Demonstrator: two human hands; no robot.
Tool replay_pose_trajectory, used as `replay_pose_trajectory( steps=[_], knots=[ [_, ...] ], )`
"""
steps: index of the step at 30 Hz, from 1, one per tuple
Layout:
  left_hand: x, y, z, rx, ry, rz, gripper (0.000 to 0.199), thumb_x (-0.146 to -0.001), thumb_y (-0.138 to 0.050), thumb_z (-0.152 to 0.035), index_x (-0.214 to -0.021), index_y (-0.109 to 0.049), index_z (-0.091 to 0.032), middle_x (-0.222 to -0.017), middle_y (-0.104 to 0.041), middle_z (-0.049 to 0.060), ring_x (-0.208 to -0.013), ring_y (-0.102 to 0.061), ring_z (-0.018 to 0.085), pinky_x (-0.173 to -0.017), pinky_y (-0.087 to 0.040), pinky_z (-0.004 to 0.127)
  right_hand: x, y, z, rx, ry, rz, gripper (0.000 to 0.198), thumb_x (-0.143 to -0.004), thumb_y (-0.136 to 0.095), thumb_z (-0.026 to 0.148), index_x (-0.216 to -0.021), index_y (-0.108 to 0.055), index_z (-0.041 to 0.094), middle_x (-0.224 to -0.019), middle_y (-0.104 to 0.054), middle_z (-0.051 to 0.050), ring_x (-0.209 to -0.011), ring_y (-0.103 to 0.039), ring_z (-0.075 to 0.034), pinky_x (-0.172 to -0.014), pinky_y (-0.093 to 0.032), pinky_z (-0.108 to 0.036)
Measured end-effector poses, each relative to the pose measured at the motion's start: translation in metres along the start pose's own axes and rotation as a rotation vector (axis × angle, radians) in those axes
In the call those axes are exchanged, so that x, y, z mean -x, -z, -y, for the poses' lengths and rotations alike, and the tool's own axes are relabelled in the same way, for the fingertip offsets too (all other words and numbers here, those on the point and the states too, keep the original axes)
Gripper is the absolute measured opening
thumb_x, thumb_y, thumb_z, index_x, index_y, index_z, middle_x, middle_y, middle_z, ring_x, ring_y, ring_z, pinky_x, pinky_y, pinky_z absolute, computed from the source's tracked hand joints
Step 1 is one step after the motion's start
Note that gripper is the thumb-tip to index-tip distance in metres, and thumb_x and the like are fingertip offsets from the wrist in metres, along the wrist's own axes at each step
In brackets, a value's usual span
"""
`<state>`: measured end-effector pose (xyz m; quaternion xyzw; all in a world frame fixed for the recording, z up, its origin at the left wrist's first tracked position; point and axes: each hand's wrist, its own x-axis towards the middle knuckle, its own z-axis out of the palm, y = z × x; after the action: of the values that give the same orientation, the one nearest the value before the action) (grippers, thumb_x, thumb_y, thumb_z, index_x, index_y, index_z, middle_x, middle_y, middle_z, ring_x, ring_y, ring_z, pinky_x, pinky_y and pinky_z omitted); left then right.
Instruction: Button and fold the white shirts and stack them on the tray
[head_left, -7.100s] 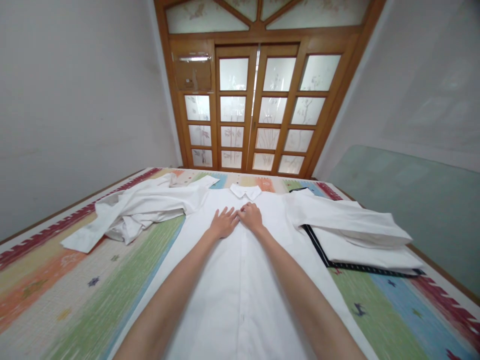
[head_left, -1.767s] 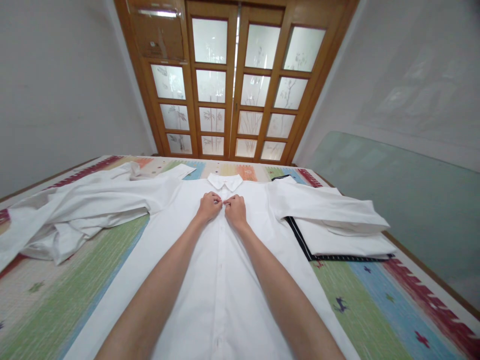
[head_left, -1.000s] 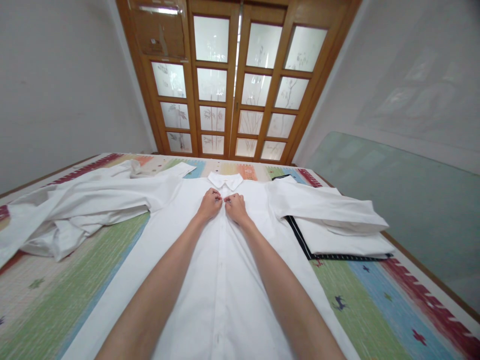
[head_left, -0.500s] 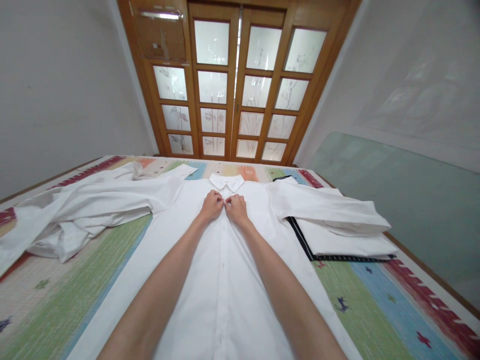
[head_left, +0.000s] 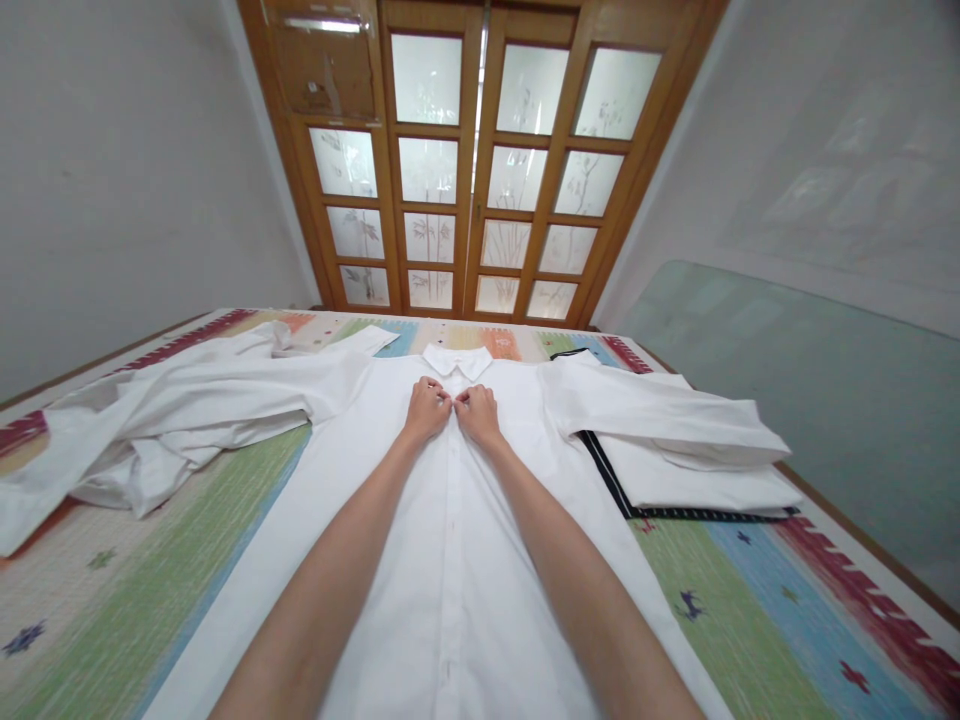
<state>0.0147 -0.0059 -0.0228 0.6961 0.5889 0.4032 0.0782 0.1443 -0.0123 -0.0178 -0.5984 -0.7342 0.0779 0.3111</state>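
A white long-sleeved shirt lies spread face up, its collar at the far end and its front placket running down the middle toward me. Just below the collar, my left hand pinches the placket from the left. My right hand pinches it from the right, and the fingertips of both hands almost meet. Whatever small part sits between the fingers, perhaps a button, is hidden. Both sleeves stretch outward, the right one resting over a folded pile.
Folded white and black cloth lies under the right sleeve. A crumpled white garment is at the left. Beneath everything is a colourful striped, patterned cover. Wooden doors with frosted panes stand beyond, and a greenish glass panel leans at right.
Both hands stay at the same spot on the placket, with only slight finger movement. The whole view has shifted a little, so everything sits slightly farther right.
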Motion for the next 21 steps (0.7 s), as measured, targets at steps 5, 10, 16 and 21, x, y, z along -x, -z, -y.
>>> replay_pose_trajectory(
  steps=[5,10,16,21],
  knots=[
    [0.001,0.002,-0.002,-0.035,0.027,0.008,0.011,-0.077,-0.059,-0.018,-0.073,-0.069,-0.017,-0.099,-0.057,0.009,-0.100,-0.055,0.025,-0.097,-0.046,0.041,0.000,0.000,0.000,0.003,-0.012,-0.012,0.014,-0.090,-0.054,0.021,-0.091,-0.068,0.018,-0.104,-0.062,-0.010,-0.104,-0.051,-0.024,-0.089,-0.041,-0.035],
    [0.002,0.007,0.000,0.016,0.005,-0.003,0.016,-0.077,-0.059,-0.015,-0.086,-0.071,-0.019,-0.098,-0.057,0.007,-0.098,-0.056,0.023,-0.096,-0.046,0.039,0.000,0.005,-0.003,-0.016,-0.007,-0.045,0.019,-0.089,-0.053,0.017,-0.098,-0.070,0.017,-0.105,-0.061,-0.011,-0.103,-0.051,-0.024,-0.091,-0.041,-0.034],
    [0.008,0.012,-0.009,-0.124,-0.007,0.030,0.017,-0.083,-0.056,-0.016,-0.083,-0.073,-0.021,-0.098,-0.063,0.010,-0.101,-0.056,0.028,-0.092,-0.044,0.043,0.004,0.007,0.000,0.040,0.081,0.004,0.018,-0.090,-0.055,0.022,-0.096,-0.072,0.020,-0.108,-0.064,-0.010,-0.106,-0.050,-0.026,-0.091,-0.041,-0.036],
    [0.013,0.017,-0.016,-0.217,-0.012,0.101,0.025,-0.088,-0.050,-0.015,-0.092,-0.074,-0.022,-0.103,-0.069,0.011,-0.104,-0.058,0.029,-0.089,-0.043,0.042,0.010,0.008,0.007,0.138,0.123,0.099,0.026,-0.096,-0.045,0.020,-0.111,-0.066,0.015,-0.119,-0.064,-0.014,-0.112,-0.051,-0.025,-0.093,-0.041,-0.037]
  ],
)
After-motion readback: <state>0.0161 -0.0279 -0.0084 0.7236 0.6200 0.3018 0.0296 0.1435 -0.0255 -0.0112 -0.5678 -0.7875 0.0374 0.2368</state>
